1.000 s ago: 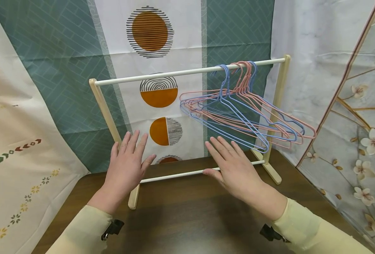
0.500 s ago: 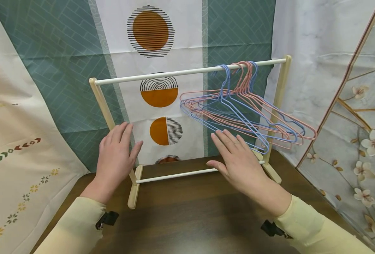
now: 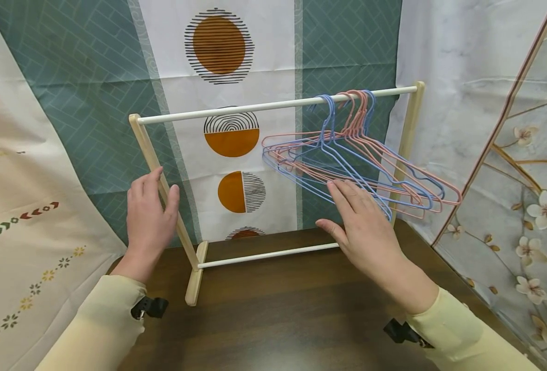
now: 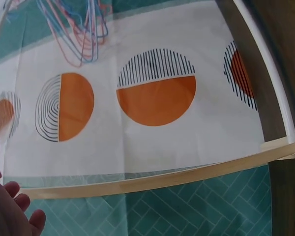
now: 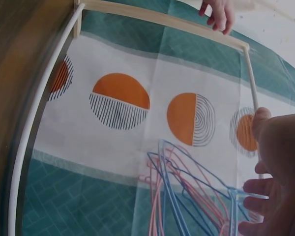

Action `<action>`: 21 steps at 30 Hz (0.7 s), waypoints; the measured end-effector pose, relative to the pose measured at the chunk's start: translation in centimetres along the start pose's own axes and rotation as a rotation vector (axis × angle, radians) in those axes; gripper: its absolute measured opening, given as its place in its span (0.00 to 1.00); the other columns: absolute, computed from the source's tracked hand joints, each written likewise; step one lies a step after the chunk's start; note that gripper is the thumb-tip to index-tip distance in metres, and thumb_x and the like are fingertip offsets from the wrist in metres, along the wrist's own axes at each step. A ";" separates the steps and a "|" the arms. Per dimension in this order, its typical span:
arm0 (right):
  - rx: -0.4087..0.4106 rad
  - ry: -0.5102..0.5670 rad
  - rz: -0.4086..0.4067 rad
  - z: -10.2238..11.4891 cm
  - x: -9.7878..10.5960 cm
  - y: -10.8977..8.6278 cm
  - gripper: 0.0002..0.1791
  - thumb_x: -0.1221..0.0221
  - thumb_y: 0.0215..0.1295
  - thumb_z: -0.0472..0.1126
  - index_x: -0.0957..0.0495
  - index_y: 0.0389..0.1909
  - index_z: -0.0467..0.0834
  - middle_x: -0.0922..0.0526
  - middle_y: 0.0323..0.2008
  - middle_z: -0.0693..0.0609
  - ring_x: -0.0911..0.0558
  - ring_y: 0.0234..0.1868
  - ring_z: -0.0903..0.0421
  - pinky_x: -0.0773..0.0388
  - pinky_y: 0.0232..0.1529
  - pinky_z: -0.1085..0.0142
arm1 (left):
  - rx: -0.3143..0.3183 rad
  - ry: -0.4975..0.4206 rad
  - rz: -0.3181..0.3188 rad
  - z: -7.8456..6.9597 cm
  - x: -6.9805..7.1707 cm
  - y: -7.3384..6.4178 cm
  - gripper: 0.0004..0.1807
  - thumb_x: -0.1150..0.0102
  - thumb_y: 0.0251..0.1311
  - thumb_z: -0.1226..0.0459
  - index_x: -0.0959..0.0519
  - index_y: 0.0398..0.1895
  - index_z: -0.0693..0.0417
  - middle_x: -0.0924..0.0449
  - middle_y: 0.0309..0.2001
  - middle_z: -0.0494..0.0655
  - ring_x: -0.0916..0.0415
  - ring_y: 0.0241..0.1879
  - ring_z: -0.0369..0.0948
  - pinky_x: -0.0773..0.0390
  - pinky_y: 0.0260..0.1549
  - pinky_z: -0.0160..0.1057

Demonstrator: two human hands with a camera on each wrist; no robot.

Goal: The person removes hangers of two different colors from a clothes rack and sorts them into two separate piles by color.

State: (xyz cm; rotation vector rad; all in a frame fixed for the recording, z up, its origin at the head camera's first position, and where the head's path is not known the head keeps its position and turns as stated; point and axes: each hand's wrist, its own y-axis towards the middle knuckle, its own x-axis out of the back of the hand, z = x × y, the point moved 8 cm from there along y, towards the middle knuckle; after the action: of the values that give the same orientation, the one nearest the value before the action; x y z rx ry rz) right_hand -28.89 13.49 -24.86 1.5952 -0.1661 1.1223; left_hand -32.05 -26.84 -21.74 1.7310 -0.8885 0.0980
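A small clothes rack with a white top rail (image 3: 255,107) and pale wooden uprights stands on the table. Several thin blue and pink clothes hangers (image 3: 360,113) hang bunched toward the rail's right end. My left hand (image 3: 150,219) is raised beside the left upright (image 3: 184,232), fingers relaxed and holding nothing; its fingertips overlap the upright in the head view. In front of the hangers' lower bars is my right hand (image 3: 368,229), fingers extended, thumb apart and palm free. From the right wrist, the hangers (image 5: 174,196) appear just beyond the fingers (image 5: 255,204).
A white lower rail (image 3: 269,255) joins the rack's wooden feet (image 3: 194,286). Behind it hangs a green and white cloth (image 3: 273,51) with orange circles. Patterned cloths close in the left and right sides of the dark wooden table (image 3: 264,314).
My left hand has moved left and slightly up, to beside the left upright. My right hand has shifted right and up, now overlapping the hangers' lower bars. Rack and hangers stay put.
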 end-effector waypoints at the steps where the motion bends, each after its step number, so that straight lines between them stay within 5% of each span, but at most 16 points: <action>1: -0.005 -0.002 -0.007 -0.1 0.2 0.0 0.47 0.31 0.77 0.55 0.40 0.86 0.39 0.35 0.82 0.37 0.38 0.83 0.36 0.45 0.83 0.41 | 0.023 -0.011 -0.008 0.3 0.1 0.2 0.30 0.47 0.86 0.57 0.35 0.82 0.62 0.32 0.70 0.71 0.36 0.70 0.68 0.33 0.63 0.70; 8: -0.038 -0.009 -0.049 -0.9 1.1 -0.1 0.46 0.30 0.77 0.52 0.39 0.85 0.37 0.32 0.79 0.35 0.36 0.82 0.35 0.41 0.80 0.40 | 0.187 -0.072 -0.030 2.2 0.1 1.2 0.34 0.52 0.86 0.52 0.41 0.86 0.55 0.34 0.69 0.67 0.35 0.67 0.61 0.30 0.57 0.66; 21: -0.121 0.004 -0.084 -3.0 2.3 -0.2 0.43 0.31 0.79 0.50 0.38 0.85 0.38 0.32 0.79 0.36 0.34 0.79 0.33 0.33 0.73 0.34 | 0.436 -0.329 0.122 5.1 -2.0 2.7 0.43 0.55 0.85 0.40 0.53 0.91 0.47 0.37 0.78 0.60 0.37 0.76 0.56 0.31 0.70 0.65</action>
State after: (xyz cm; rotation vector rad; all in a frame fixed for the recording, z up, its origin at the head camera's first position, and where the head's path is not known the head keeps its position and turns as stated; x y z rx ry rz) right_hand -29.20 17.05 -23.56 1.4789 -0.1595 1.0317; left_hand -36.99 -30.46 -22.41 2.1344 -1.2869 0.0935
